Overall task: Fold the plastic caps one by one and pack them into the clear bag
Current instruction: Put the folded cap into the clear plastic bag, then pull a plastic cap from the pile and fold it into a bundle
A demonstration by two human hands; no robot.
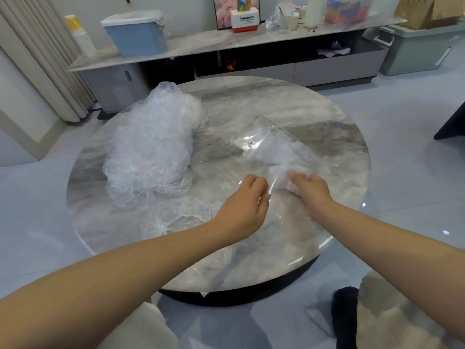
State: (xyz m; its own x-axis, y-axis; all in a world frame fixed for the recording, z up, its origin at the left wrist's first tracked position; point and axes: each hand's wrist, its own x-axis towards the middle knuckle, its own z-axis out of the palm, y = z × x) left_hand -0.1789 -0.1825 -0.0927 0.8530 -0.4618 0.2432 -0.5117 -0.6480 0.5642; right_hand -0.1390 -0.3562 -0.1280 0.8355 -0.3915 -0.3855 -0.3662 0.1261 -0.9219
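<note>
Your right hand [310, 188] pushes a folded cap [289, 178] into the clear bag [271, 144] on the round table [339, 172], your left hand [242, 207] pinches the bag's mouth, and a Panasonic box [245, 20] stands behind.

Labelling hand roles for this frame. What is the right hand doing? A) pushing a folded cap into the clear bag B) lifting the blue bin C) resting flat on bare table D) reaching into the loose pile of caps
A: the right hand grips a white folded cap at the clear bag mouth, which the left hand pinches open; the pile of caps lies apart to the left.
</note>
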